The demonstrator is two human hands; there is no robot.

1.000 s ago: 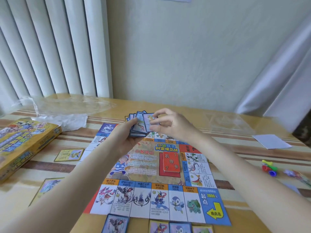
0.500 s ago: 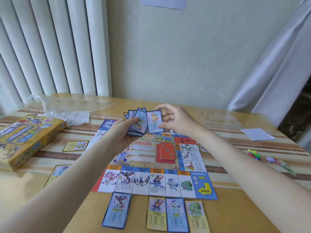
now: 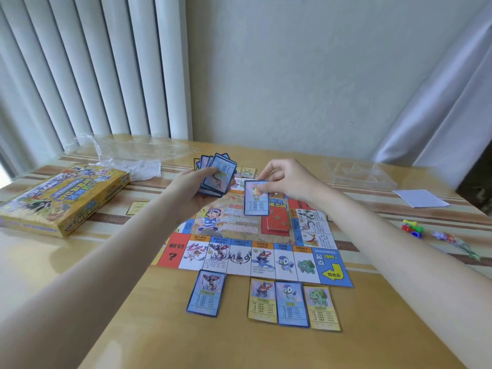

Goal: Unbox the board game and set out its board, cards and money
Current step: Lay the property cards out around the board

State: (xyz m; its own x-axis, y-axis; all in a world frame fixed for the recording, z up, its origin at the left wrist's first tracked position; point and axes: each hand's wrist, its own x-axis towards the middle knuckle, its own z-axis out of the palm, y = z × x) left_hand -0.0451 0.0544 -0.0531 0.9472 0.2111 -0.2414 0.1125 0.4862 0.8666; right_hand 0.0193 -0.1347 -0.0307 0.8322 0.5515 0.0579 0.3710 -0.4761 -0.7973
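four cards (image 3: 266, 302) below board (image 3: 255, 235) — right hand (image 3: 288, 182) pinches one card (image 3: 256, 198).

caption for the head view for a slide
Left hand fans cards; right hand pinches one card over the board.

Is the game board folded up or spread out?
Spread out: the game board lies flat on the table, its squares showing.

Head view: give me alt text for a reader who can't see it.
A person's left hand holds a fan of cards while the right hand pinches a single blue card above the game board on the table. Four cards lie along the board's near edge; the yellow box sits left.
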